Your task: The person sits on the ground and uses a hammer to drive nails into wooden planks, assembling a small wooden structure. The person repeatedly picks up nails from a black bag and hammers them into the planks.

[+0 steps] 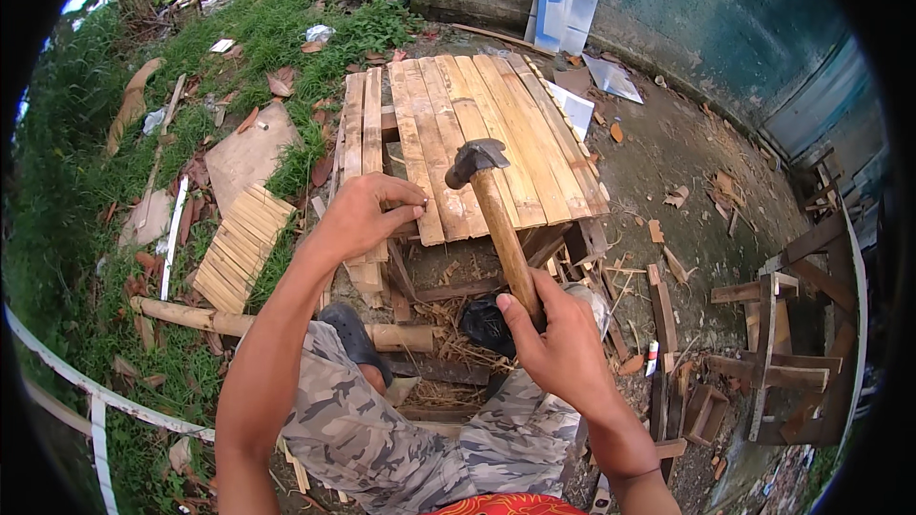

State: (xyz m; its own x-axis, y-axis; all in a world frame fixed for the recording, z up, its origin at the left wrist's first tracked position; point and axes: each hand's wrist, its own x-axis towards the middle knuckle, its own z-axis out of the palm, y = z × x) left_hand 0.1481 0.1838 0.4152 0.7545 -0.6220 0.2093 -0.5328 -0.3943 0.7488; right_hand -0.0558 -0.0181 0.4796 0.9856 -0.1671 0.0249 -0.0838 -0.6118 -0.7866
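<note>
In front of me stands a low wooden frame topped with light slats point(520, 133), with a gap between the left slats and the others. My right hand point(558, 334) is wrapped round the wooden handle of a claw hammer point(494, 215), its dark metal head raised above the slats. My left hand point(372, 215) pinches something small, perhaps a nail, at the near end of a slat point(420, 153) beside the gap. The fingers mostly hide what they hold.
A bamboo pole point(200, 317) lies by my feet, near a small slatted panel point(243, 246). Wooden frames point(773, 372) and scrap wood stand at the right. Metal sheets point(565, 0) lean on the teal wall point(706, 19). A black plastic bag point(485, 324) sits beneath the slats.
</note>
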